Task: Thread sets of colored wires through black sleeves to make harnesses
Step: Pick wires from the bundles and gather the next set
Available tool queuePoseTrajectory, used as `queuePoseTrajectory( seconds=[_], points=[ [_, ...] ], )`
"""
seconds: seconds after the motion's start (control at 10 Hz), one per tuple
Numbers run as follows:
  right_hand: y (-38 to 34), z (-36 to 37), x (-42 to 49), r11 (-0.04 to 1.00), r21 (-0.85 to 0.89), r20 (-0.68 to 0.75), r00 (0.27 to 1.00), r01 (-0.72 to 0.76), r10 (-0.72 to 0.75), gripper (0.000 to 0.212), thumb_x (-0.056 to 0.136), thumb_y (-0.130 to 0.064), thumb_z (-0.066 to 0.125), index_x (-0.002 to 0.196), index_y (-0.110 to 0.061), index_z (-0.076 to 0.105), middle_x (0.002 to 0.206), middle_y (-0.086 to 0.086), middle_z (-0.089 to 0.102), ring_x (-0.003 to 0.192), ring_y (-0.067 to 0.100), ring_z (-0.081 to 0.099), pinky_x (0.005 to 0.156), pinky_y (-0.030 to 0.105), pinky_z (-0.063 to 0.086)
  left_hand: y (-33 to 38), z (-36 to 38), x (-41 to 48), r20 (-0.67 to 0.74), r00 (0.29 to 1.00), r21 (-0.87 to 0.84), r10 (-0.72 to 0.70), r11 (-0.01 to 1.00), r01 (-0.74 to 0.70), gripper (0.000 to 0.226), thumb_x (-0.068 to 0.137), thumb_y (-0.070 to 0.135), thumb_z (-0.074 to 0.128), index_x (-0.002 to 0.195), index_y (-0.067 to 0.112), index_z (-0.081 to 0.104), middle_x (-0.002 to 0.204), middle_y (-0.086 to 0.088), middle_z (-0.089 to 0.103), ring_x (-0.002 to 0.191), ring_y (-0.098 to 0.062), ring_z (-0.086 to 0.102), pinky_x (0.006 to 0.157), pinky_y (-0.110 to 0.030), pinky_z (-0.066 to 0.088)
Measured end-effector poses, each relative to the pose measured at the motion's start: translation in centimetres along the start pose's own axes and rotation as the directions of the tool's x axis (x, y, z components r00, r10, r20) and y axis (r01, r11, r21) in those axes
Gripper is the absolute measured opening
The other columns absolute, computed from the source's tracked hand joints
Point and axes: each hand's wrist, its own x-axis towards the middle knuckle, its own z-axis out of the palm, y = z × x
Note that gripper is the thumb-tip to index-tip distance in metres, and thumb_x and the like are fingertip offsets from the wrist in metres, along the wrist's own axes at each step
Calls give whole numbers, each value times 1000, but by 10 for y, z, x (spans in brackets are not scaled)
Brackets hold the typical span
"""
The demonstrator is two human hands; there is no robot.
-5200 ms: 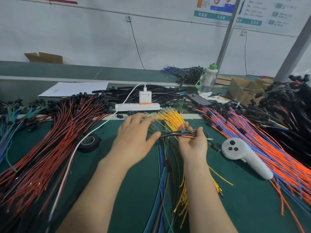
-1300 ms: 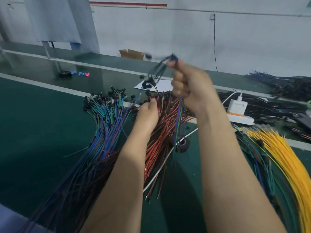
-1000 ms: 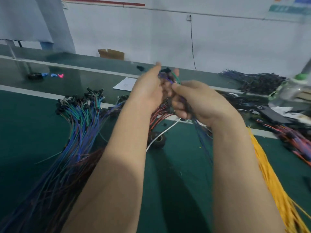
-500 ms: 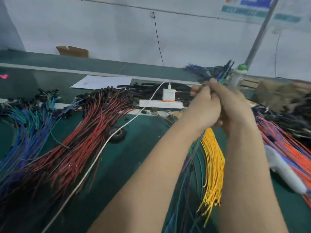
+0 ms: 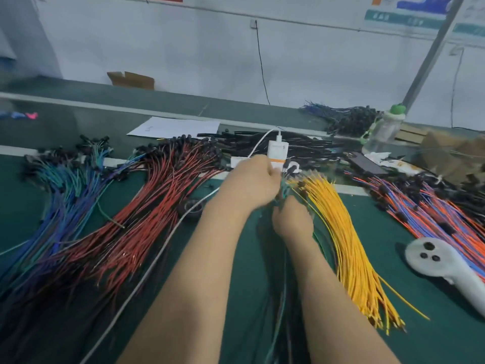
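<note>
The left hand [image 5: 252, 185] closes on the far tips of the green-and-blue wires [image 5: 280, 298]; the right hand [image 5: 292, 219] rests on them just behind (fingers hidden, grip unclear). They run lengthwise toward the person, yellow wires [image 5: 346, 245] crowding the right, bare mat [image 5: 380, 232] beyond those.

2 bare forearms come in from the bottom edge and converge just left of the yellow wire bundle [image 5: 341, 232]. Left hand [image 5: 252, 186] is back-up, with fingers curled down toward the bundle's upper end, and is motion-blurred. Right hand [image 5: 292, 220] sits lower, nearer the body, just beside the bundle's left edge, back-up with fingers tucked under. The 2 hands are just beside each other, left beyond right. Blur hides whether either grips anything.
</note>
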Motion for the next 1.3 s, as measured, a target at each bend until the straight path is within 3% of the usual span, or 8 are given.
queuePoseTrajectory(
  seconds=[0.2, 0.4, 0.6, 0.8, 1.0, 1.1, 1.2, 1.3],
  points=[
    [-34, -2, 5, 997, -42, 20, 998, -60, 61, 54, 93, -34, 58, 132, 0, 41, 142, 23, 33, 127, 40, 39, 98, 42, 40, -105, -56, 32, -376, 865, 196, -332, 884, 425, 48, 94, 38, 46, 135, 13, 44, 148, -15, 28, 135, -39, 27, 113, -50, 22],
    [-166, 20, -23, 867, 344, -36, 927, 361, -373, 25, 95, -21, 50, 111, -6, 63, 114, 14, 66, 107, 31, 59, 88, 34, 45, -206, -112, 20, -509, 582, 48, -634, 655, 754, 79, 86, 43, 61, 147, 11, 22, 157, -17, -8, 144, -38, -5, 114, -54, -5],
    [-269, 95, -52, 859, 449, 472, 750, 247, -463, 35, 99, -7, 37, 130, 1, 52, 132, 23, 53, 97, 23, 50, 75, 24, 32, -269, -134, 2, -324, 448, 2, -833, 473, 881, 130, 63, 75, 65, 150, 8, -5, 157, -20, -6, 144, -40, -3, 113, -57, -3],
    [-292, 145, -56, 790, 573, 493, 678, 218, -545, 34, 92, 6, 39, 120, 10, 58, 109, 19, 59, 98, 19, 48, 85, 26, 37, -284, -139, 7, -380, 494, 65, -782, 511, 857, 98, 79, 28, 69, 149, 4, 4, 151, -18, 19, 137, -37, 21, 108, -48, 25],
    [-299, 149, -65, 731, 655, 471, 652, 194, -595, 31, 92, 4, 43, 117, 3, 62, 122, 20, 63, 118, 28, 56, 106, 36, 40, -282, -147, 7, -406, 544, 101, -735, 555, 825, 45, 83, 9, 60, 127, 3, 51, 131, -17, 53, 119, -35, 53, 93, -39, 46],
    [-292, 148, -52, 799, 590, 428, 796, 112, -427, 28, 93, -3, 44, 109, 2, 66, 119, 19, 65, 114, 32, 58, 101, 36, 44, -279, -147, 3, -369, 573, 119, -732, 574, 810, 32, 79, 13, 63, 109, 6, 57, 123, -15, 58, 111, -34, 57, 87, -36, 47],
    [-283, 146, -48, 848, 529, 498, 804, 16, -326, 30, 93, -6, 45, 113, 10, 61, 116, 26, 63, 113, 40, 58, 100, 45, 46, -278, -145, 3, -346, 568, 85, -746, 578, 811, 23, 79, 16, 64, 99, 10, 54, 118, -14, 59, 107, -33, 57, 88, -37, 47],
    [-281, 144, -55, 783, 606, 592, 736, -140, -327, 20, 92, -4, 44, 79, 2, 59, 77, 17, 61, 81, 38, 63, 74, 44, 55, -275, -142, 5, -331, 547, 142, -769, 533, 834, 41, 81, 23, 64, 119, 10, 53, 129, -15, 51, 118, -35, 50, 99, -42, 43]
  ],
)
